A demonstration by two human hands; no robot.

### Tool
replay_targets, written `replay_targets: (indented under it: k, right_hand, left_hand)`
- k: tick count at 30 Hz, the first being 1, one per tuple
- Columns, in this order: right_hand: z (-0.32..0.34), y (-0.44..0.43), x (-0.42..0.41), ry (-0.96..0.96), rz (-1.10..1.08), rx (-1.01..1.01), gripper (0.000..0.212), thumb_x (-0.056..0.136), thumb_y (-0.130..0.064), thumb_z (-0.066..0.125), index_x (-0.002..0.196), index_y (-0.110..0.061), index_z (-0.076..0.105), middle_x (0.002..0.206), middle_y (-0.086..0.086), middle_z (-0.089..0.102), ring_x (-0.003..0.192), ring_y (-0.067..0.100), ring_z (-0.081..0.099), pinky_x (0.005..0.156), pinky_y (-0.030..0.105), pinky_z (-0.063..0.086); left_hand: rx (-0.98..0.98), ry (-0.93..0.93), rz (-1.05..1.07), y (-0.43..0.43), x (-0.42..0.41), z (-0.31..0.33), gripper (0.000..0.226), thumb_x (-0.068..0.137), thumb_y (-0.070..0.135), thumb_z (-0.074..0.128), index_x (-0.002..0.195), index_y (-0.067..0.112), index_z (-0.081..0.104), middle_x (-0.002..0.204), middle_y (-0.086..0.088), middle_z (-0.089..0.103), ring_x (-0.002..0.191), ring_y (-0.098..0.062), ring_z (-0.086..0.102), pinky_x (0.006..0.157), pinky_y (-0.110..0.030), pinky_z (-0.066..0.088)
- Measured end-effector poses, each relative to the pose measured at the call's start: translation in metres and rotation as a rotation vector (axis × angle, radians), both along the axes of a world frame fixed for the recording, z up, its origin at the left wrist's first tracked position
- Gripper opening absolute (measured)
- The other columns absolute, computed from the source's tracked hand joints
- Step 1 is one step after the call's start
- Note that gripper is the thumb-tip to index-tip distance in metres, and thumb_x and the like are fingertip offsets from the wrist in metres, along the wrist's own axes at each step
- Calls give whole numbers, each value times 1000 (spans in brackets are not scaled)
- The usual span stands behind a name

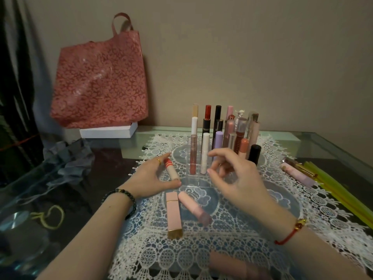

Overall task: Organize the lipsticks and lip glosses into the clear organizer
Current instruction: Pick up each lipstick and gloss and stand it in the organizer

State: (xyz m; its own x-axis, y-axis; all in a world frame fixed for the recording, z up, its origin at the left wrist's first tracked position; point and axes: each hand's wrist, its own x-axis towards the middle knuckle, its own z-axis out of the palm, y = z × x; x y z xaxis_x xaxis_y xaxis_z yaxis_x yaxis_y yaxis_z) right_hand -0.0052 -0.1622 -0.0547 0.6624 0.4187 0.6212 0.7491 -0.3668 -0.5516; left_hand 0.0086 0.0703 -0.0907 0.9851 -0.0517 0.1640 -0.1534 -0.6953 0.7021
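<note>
The clear organizer [193, 183] stands on a white lace mat [201, 249], with several lipsticks and glosses upright in its back rows. My left hand [149, 178] holds a beige tube with a red-striped cap [171, 168] between index finger and thumb, just left of the organizer. My right hand [236, 174] hovers over the organizer's front slots with fingers loosely curled and nothing in it. A pink square lipstick with a gold end [173, 214] and a round pink tube [194, 208] lie on the mat in front.
A red floral tote bag [99, 77] sits on a white box [109, 131] at the back left. Grey cloth [68, 160] lies left. More tubes [298, 173] and yellow sticks [343, 190] lie at the right edge. A blurred pink tube [236, 265] lies nearest me.
</note>
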Motion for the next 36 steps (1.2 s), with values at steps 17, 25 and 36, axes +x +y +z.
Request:
replay_targets:
  k: [17,25,36]
  right_hand:
    - [9,23,-2,-83,66,-102,40,82,-29,55,121,-33,46,108,-30,42,99,-18,42,87,10,40]
    - [13,33,-6,-102,114,14,31,84,-16,61,115,-18,56,103,-7,59,93,3,55,84,22,48]
    - [28,37,11,178,-11,287,31,80,-15,66,108,-26,57,88,-10,63,77,-2,59,66,11,49]
  left_hand:
    - [-251,-405,-134,-41,-26,36,41,77,61,38,90,29,59,88,9,66,86,-2,61,76,-14,45]
    - [-199,-515,-157,-49,-29,40,64,69,84,15,71,39,61,77,18,67,73,-2,59,64,-15,43]
    - [-308,-530,-13,-49,-27,40,23,81,13,64,97,29,62,89,13,68,85,-2,64,82,-19,49]
